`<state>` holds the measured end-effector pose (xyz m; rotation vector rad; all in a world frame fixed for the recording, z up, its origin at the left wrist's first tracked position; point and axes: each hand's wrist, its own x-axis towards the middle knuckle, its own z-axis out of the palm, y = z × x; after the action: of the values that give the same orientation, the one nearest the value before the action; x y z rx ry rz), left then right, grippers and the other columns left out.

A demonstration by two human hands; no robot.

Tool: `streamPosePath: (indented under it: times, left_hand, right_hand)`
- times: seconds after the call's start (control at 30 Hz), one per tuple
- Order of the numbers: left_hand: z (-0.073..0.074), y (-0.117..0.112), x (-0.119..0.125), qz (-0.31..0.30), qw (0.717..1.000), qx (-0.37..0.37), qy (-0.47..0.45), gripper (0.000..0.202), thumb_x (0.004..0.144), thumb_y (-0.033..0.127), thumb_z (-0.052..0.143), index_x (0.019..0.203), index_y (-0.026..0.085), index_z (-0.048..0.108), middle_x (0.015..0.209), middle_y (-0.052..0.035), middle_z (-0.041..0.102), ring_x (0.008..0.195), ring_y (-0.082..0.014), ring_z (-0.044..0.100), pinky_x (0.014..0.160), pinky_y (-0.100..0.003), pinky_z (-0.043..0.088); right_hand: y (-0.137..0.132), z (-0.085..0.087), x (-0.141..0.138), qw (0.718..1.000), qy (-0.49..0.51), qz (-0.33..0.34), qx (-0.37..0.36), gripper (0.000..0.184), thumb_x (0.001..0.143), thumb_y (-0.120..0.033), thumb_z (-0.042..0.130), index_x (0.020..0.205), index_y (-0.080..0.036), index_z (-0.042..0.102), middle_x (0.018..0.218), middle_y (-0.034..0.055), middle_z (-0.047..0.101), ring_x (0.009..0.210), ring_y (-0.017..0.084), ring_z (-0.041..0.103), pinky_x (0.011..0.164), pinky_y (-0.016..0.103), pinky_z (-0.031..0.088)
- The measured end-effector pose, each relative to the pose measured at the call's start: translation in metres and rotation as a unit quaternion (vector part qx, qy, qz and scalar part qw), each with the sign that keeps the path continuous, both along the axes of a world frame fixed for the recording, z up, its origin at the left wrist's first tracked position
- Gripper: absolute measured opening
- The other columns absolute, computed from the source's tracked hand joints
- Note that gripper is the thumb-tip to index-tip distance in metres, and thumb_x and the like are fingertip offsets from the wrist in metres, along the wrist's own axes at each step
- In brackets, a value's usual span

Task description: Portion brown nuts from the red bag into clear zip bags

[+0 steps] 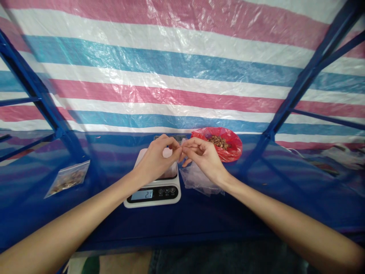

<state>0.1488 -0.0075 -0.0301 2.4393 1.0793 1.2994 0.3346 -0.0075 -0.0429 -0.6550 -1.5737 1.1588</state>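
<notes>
Pinching clear plastic [183,142] (small bag, probably): left hand [159,155] and right hand [205,156] meeting at fingertips near right edge of scale [155,193]. Seemingly working mouth open; next move probably calling for parting its sides. Brown pieces [219,142] sitting in red bag [235,150] beyond.

One left hand [159,156] and one right hand [205,158] are showing; one scale [156,193], one red bag [234,153], one zip bag [70,177] and one striped sheet [171,89] are appearing alongside clear bags [198,180], which are overlapping past counting.
</notes>
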Motion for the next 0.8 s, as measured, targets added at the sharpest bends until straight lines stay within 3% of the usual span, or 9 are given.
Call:
streamPosePath:
  times: [0.13, 0.23, 0.33, 0.43, 0.5, 0.57, 0.63, 0.7, 0.8]
  left_hand:
    - [0.0, -0.001, -0.001, 0.027, 0.997, 0.018, 0.064, 0.019, 0.081, 0.017, 0.065, 0.065, 0.019, 0.057, 0.073, 0.0001, 0.055, 0.076, -0.0177, 0.054, 0.072, -0.032, 0.043]
    - [0.006, 0.0, -0.006, 0.047, 0.996, 0.018, 0.08, 0.018, 0.076, 0.014, 0.065, 0.062, 0.019, 0.055, 0.073, 0.0, 0.054, 0.074, -0.0172, 0.053, 0.069, -0.032, 0.041]
    - [0.011, 0.002, -0.009, 0.071, 0.994, 0.04, 0.069, 0.015, 0.074, 0.013, 0.064, 0.062, 0.019, 0.057, 0.072, -0.0001, 0.053, 0.073, -0.0172, 0.053, 0.07, -0.032, 0.042]
    - [0.01, -0.001, -0.007, 0.068, 0.994, 0.046, 0.068, 0.016, 0.076, 0.015, 0.064, 0.062, 0.019, 0.056, 0.073, -0.0002, 0.054, 0.074, -0.0172, 0.053, 0.072, -0.033, 0.043]
    - [0.007, -0.004, -0.004, 0.06, 0.996, 0.044, 0.058, 0.017, 0.077, 0.016, 0.064, 0.063, 0.019, 0.055, 0.074, -0.0004, 0.055, 0.075, -0.0173, 0.053, 0.073, -0.033, 0.044]
    - [0.003, -0.008, -0.001, 0.061, 0.996, 0.047, 0.041, 0.017, 0.077, 0.016, 0.064, 0.064, 0.019, 0.054, 0.076, -0.0004, 0.055, 0.077, -0.0174, 0.054, 0.074, -0.033, 0.044]
    - [0.0, -0.01, 0.001, 0.065, 0.996, 0.058, 0.034, 0.017, 0.077, 0.017, 0.064, 0.064, 0.019, 0.053, 0.076, -0.0002, 0.054, 0.077, -0.0173, 0.054, 0.073, -0.032, 0.044]
    - [-0.002, -0.011, 0.002, 0.065, 0.995, 0.071, 0.038, 0.018, 0.077, 0.017, 0.065, 0.063, 0.019, 0.053, 0.075, -0.0001, 0.053, 0.075, -0.017, 0.052, 0.071, -0.032, 0.044]
    - [-0.004, -0.012, 0.003, 0.052, 0.995, 0.076, 0.04, 0.019, 0.077, 0.015, 0.064, 0.063, 0.019, 0.051, 0.074, -0.0004, 0.054, 0.074, -0.0165, 0.052, 0.069, -0.031, 0.043]
  right_hand:
    - [-0.003, -0.004, -0.003, 0.993, -0.102, -0.045, 0.03, 0.022, 0.087, -0.037, 0.073, 0.079, -0.02, 0.063, 0.065, -0.0012, 0.065, 0.055, 0.013, 0.061, 0.052, 0.026, 0.051]
    - [-0.006, -0.004, -0.005, 0.974, -0.154, -0.14, 0.087, 0.018, 0.084, -0.024, 0.067, 0.072, -0.022, 0.054, 0.06, -0.0045, 0.055, 0.051, 0.011, 0.05, 0.047, 0.024, 0.037]
    - [-0.008, -0.001, -0.003, 0.942, -0.209, -0.221, 0.143, 0.02, 0.078, -0.017, 0.065, 0.068, -0.023, 0.048, 0.06, -0.005, 0.05, 0.052, 0.011, 0.046, 0.049, 0.026, 0.031]
    - [-0.008, 0.003, 0.002, 0.896, -0.301, -0.268, 0.187, 0.016, 0.074, -0.014, 0.063, 0.073, -0.023, 0.05, 0.063, -0.0044, 0.053, 0.056, 0.012, 0.048, 0.055, 0.028, 0.034]
    - [-0.008, 0.004, 0.005, 0.883, -0.324, -0.266, 0.213, 0.019, 0.076, -0.014, 0.062, 0.09, -0.023, 0.053, 0.073, -0.0028, 0.059, 0.062, 0.014, 0.052, 0.06, 0.029, 0.037]
    - [-0.008, 0.004, 0.007, 0.888, -0.314, -0.243, 0.233, 0.034, 0.077, -0.013, 0.06, 0.108, -0.023, 0.051, 0.089, 0.0008, 0.063, 0.073, 0.017, 0.058, 0.066, 0.03, 0.041]
    - [-0.01, 0.004, 0.006, 0.896, -0.3, -0.222, 0.242, 0.043, 0.075, -0.009, 0.056, 0.115, -0.024, 0.048, 0.098, 0.0034, 0.063, 0.083, 0.018, 0.06, 0.07, 0.031, 0.043]
    - [-0.013, 0.004, 0.004, 0.901, -0.288, -0.215, 0.241, 0.042, 0.075, -0.007, 0.053, 0.113, -0.024, 0.048, 0.096, 0.0024, 0.062, 0.084, 0.018, 0.06, 0.072, 0.032, 0.043]
    - [-0.014, 0.002, 0.001, 0.918, -0.273, -0.198, 0.211, 0.035, 0.082, -0.014, 0.059, 0.113, -0.024, 0.047, 0.084, -0.0024, 0.058, 0.076, 0.017, 0.059, 0.07, 0.032, 0.043]
